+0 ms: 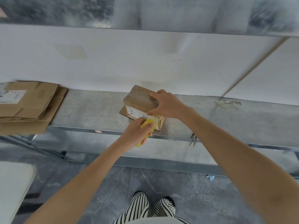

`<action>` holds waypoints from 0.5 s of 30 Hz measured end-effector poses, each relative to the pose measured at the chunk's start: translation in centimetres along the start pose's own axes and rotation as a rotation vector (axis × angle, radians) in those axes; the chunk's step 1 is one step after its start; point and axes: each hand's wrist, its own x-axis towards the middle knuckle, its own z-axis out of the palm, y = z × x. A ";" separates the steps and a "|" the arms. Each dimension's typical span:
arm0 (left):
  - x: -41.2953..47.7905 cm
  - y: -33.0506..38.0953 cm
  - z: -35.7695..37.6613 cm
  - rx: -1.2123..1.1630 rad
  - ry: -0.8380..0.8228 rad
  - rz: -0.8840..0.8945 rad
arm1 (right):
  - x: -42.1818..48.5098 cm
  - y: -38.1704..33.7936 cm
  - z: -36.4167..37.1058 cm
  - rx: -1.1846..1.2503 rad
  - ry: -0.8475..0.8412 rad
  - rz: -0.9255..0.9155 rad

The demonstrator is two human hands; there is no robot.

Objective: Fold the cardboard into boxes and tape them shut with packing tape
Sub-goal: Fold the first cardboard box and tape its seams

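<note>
Brown box [139, 101] w/ white label [133, 113], yellow tape dispenser [149, 124], blk/wht striped trousers [140, 207], grey marbled floor [202, 196]

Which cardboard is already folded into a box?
The small box in the middle, gripped by the right hand; the cardboard stack at the left lies flat, unfolded.

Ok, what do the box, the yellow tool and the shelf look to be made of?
The box looks like brown cardboard, matte, with a white label. The yellow tool in the left hand seems smooth plastic; blur leaves it open. The shelf looks like galvanised metal: grey, mottled, dull sheen.
</note>
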 end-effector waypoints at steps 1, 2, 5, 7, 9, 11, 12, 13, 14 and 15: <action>0.0 -0.2 0.2 0.005 -0.013 0.000 | -0.1 0.3 -0.2 -0.003 -0.012 -0.003; 0.0 -0.5 0.5 0.018 -0.016 -0.005 | -0.1 0.6 -0.3 -0.007 -0.018 -0.001; -0.2 -1.1 1.4 0.058 0.045 -0.017 | -0.3 1.3 -0.3 -0.003 -0.026 0.001; -0.1 -0.9 1.9 0.034 0.100 0.016 | -0.3 1.8 -0.5 0.051 -0.049 0.007; 0.2 -0.4 2.3 -0.026 0.111 0.083 | -0.2 2.5 -0.8 0.079 -0.075 0.020; 0.8 -0.1 2.9 -0.029 0.094 0.122 | -0.3 2.9 -1.2 0.045 -0.093 0.046; 1.0 0.1 3.1 -0.036 0.092 0.118 | -0.4 3.0 -1.4 0.015 -0.093 0.055; 1.2 0.2 3.4 -0.053 0.094 0.103 | -0.6 3.1 -1.5 -0.010 -0.090 0.059; 1.3 0.3 3.6 -0.071 0.097 0.095 | -1.0 3.1 -1.7 -0.014 -0.079 0.060; 1.5 0.4 3.8 -0.078 0.098 0.093 | -1.3 3.3 -1.8 0.011 -0.053 0.060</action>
